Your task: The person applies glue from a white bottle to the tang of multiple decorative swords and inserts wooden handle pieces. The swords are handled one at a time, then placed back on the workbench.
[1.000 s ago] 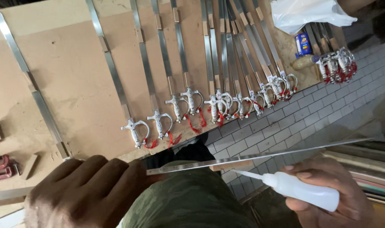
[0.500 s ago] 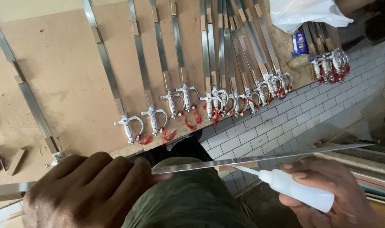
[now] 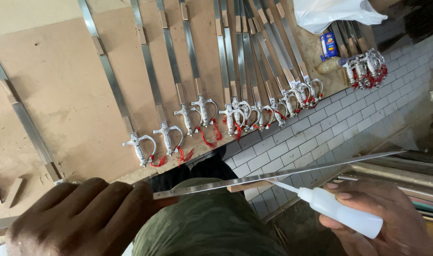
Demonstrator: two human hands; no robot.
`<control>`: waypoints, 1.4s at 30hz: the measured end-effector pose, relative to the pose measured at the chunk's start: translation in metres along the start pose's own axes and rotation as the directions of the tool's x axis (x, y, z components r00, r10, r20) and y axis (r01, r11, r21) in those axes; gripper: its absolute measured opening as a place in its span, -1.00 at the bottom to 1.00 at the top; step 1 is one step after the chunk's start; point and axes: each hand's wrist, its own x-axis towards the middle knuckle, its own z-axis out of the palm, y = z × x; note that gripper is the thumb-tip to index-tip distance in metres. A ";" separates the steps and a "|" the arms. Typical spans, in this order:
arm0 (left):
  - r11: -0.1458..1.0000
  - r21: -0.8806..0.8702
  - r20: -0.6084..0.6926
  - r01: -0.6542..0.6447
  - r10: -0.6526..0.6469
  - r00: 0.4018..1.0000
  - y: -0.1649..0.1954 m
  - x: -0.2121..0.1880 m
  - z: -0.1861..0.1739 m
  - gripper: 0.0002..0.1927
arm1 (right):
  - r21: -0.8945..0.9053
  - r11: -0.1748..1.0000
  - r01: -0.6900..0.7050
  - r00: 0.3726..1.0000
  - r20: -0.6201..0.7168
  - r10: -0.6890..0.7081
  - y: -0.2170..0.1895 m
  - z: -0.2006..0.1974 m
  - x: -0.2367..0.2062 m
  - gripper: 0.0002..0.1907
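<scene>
Left hand [image 3: 79, 220] closed around one end of a long steel blade [image 3: 273, 176] held across the lap, right hand [image 3: 382, 218] gripping a white squeeze bottle [image 3: 342, 215], nozzle touching the blade, finished swords [image 3: 202, 114] lying on the brown surface [image 3: 60, 85] beyond.

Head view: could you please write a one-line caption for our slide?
Left hand grips a sword blade; right hand touches a white squeeze bottle nozzle to it.

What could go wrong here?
1. The left hand grips the blade bare near one end; a slip might cut the fingers.
2. The bottle nozzle sits at the blade by the wooden block; a hard squeeze by the right hand could drip onto the trousers.
</scene>
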 end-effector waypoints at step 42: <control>0.982 0.072 0.634 0.172 -0.178 0.753 0.008 0.030 -0.004 -0.34 | 0.829 0.519 -0.209 0.898 -0.048 0.438 0.012 0.034 -0.037 -0.70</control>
